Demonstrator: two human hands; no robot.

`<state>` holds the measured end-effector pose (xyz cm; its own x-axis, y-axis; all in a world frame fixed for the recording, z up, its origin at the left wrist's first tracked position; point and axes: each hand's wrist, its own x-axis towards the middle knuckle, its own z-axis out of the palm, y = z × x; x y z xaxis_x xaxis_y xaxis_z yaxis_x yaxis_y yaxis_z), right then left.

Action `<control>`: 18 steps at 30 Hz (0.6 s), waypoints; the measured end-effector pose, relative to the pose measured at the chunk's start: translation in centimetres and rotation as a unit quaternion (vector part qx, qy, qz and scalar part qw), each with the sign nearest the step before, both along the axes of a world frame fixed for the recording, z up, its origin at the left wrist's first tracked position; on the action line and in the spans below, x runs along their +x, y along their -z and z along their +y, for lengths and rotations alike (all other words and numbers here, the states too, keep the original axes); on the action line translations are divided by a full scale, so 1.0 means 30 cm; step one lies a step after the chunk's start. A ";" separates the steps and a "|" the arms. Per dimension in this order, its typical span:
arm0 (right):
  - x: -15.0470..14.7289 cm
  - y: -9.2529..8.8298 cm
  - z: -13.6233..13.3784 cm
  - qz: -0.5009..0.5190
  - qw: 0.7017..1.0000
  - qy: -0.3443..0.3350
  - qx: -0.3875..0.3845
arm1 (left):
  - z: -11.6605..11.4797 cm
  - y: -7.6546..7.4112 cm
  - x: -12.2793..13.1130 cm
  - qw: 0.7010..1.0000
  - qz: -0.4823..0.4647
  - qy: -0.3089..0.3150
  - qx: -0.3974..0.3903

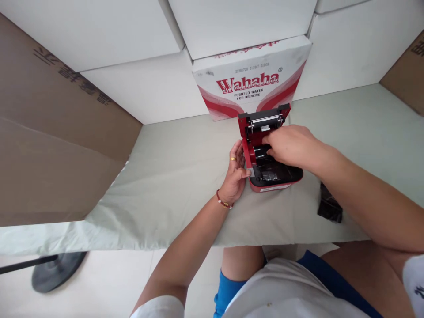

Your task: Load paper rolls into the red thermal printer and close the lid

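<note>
A red-and-black label printer [276, 179] sits on the cloth-covered table with its lid [265, 115] raised. A roller shows under the lid, and shiny black rolled film [273, 176] lies in the body. My left hand [236, 174] grips the printer's left side, fingers along the wall and thumb on a small grey piece at the front left corner. From the right, my right hand [291, 143] reaches into the open printer with its fingers curled near the back. What the fingertips hold there, if anything, is hidden.
Behind the printer stands a Wahaha water carton [251, 84] against stacked white boxes [245, 22]. A crumpled black wrapper [329, 203] lies beneath my right forearm. Brown cardboard [59, 145] walls the left side. The table's front edge runs close to my lap.
</note>
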<state>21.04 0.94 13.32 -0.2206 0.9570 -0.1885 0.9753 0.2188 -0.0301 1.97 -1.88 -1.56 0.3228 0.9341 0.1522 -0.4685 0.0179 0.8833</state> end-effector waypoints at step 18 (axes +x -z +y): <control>0.124 -0.043 -0.209 0.374 0.925 0.066 -0.006 | 0.011 -0.008 0.006 1.000 -0.024 -0.008 -0.015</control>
<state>24.75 -5.33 14.61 -0.1752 0.9836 -0.0420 0.6983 0.0941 -0.7095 2.14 -1.56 -1.33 0.3006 0.9436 0.1390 -0.5116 0.0365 0.8585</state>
